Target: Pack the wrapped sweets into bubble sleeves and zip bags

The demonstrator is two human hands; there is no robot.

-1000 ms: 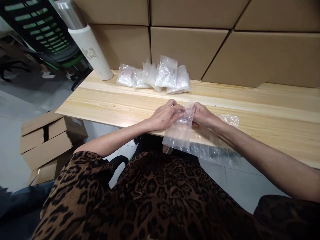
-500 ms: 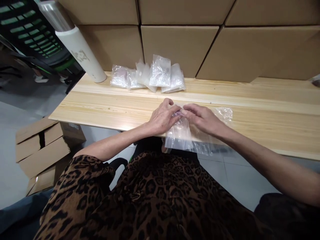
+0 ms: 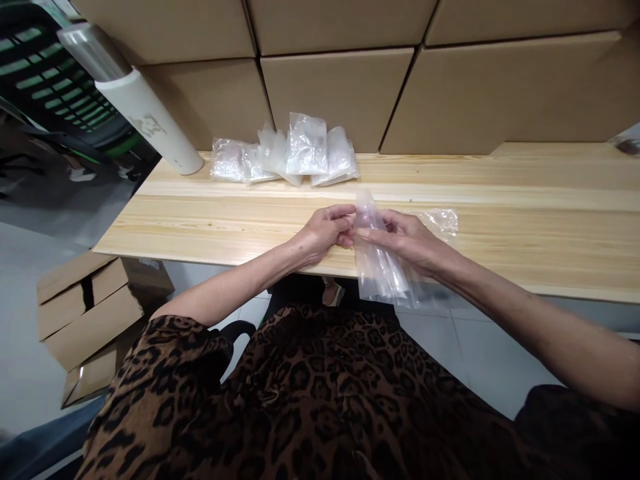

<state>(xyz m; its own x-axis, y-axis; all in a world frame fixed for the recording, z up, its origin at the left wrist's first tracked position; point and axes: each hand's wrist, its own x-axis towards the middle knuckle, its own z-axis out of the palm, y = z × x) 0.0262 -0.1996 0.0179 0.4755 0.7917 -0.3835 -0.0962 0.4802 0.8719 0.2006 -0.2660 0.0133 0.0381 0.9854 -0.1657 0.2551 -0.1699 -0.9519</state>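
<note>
A clear plastic bag (image 3: 381,270) hangs over the near edge of the wooden table (image 3: 525,227). My left hand (image 3: 323,233) pinches its upper left part, fingers closed on the film. My right hand (image 3: 407,239) grips the bag from the right side, thumb and fingers meeting the left hand near the top. The bag's top edge sticks up between the two hands. A crumpled clear bag (image 3: 440,220) lies on the table just behind my right hand.
Several filled clear bags (image 3: 287,155) lie in a heap at the table's back edge against stacked cardboard boxes (image 3: 335,93). A white cylinder with a clear film roll (image 3: 145,120) leans at the back left. Folded cartons (image 3: 85,307) sit on the floor left.
The bag has turned from lying wide across the table edge to standing narrow and upright between my hands. My right hand slid to its right side. The camera view shifted slightly.
</note>
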